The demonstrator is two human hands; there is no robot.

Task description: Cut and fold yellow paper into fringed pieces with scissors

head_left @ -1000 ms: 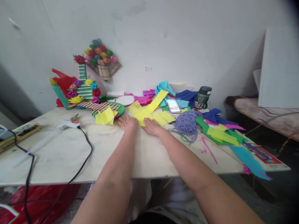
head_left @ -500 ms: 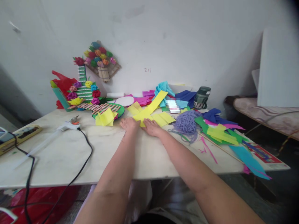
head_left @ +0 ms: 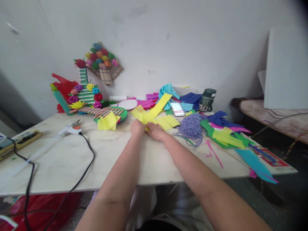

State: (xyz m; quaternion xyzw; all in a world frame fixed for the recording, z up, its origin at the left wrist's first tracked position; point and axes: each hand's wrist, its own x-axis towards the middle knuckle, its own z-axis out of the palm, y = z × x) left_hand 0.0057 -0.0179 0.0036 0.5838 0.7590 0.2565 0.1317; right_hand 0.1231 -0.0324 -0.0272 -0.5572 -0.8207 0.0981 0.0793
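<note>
Yellow crepe paper strips [head_left: 158, 107] lie crossed on the table in front of me. My left hand [head_left: 138, 127] is closed at the near edge of this paper, its fingertips hidden behind the hand. Right beside it, my right hand [head_left: 156, 131] lies flat on the paper with its fingers stretched out. Another yellow strip [head_left: 168, 122] reaches out to the right of that hand. To the left, a folded yellow piece [head_left: 107, 122] rests on a green guitar-shaped craft [head_left: 120, 113] with striped sticks.
A glue gun [head_left: 72, 129] with a black cord lies left, near a yellow power strip [head_left: 24, 141]. Purple yarn [head_left: 192, 126], coloured paper [head_left: 221, 136] and a thin stick [head_left: 227, 150] spread right. A dark bottle [head_left: 207, 100] and paper-flower crafts [head_left: 86, 93] stand behind.
My left hand has drawn its spread fingers in and closed, shifting slightly right toward the right hand. The right hand stays flat on the yellow paper.
</note>
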